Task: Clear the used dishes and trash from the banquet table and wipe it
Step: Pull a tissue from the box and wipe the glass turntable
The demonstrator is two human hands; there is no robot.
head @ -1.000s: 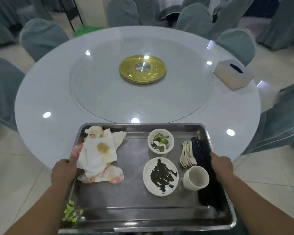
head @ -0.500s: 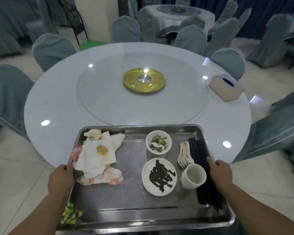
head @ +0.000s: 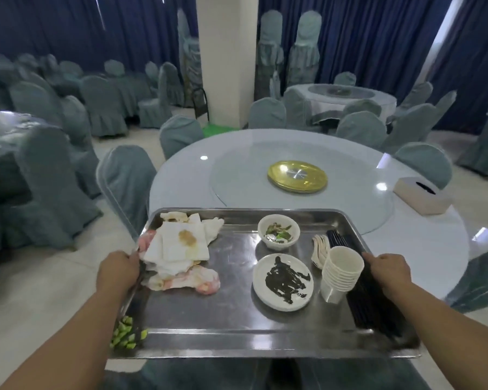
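I hold a steel tray (head: pixel 231 322) in the air in front of me. My left hand (head: pixel 118 273) grips its left rim and my right hand (head: pixel 389 273) grips its right rim. On the tray lie stained napkins (head: pixel 178 246), a small bowl with green scraps (head: pixel 278 232), a sauce-smeared plate (head: pixel 283 281), a stack of white cups (head: pixel 340 273), white spoons (head: pixel 319 250), black chopsticks (head: pixel 372 305) and chopped greens (head: pixel 126 334). The round white banquet table (head: pixel 423 249) lies beyond the tray to the right.
On the table sit a glass turntable with a gold hub (head: pixel 297 176) and a tissue box (head: pixel 420 195). Covered chairs (head: pixel 126 178) ring the table. A white pillar (head: pixel 226 60) and other set tables (head: pixel 341 99) stand behind.
The tray has come away from the table and swung left. The view has risen, showing the pillar, curtains and other tables. Both hands keep their grip on the rims.
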